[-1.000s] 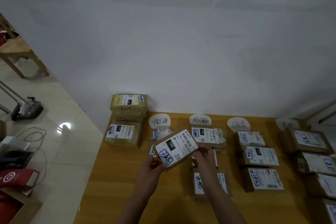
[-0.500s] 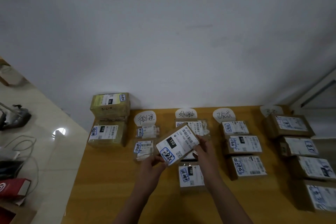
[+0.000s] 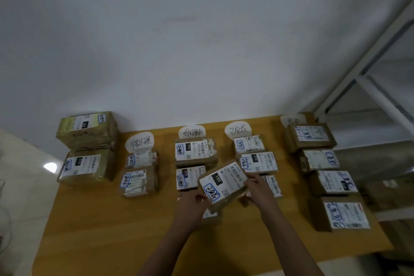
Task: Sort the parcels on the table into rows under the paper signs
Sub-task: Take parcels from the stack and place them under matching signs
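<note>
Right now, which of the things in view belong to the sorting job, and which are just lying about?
Job in hand:
- held parcel, gripped by left hand and right hand
- paper signs
- rows of parcels under them
- two large stacked parcels at the left end
- table

Just lying about:
- white shelf frame
- floor

A wooden table (image 3: pixel 100 231) bore labelled parcels (image 3: pixel 195 151) in rows.
Four handwritten paper signs (image 3: pixel 140 142) lay along its far edge, with two parcels below the first, three below each of the next two and four below the last. Two larger boxes (image 3: pixel 86 167) stood at the left rear corner.
</note>
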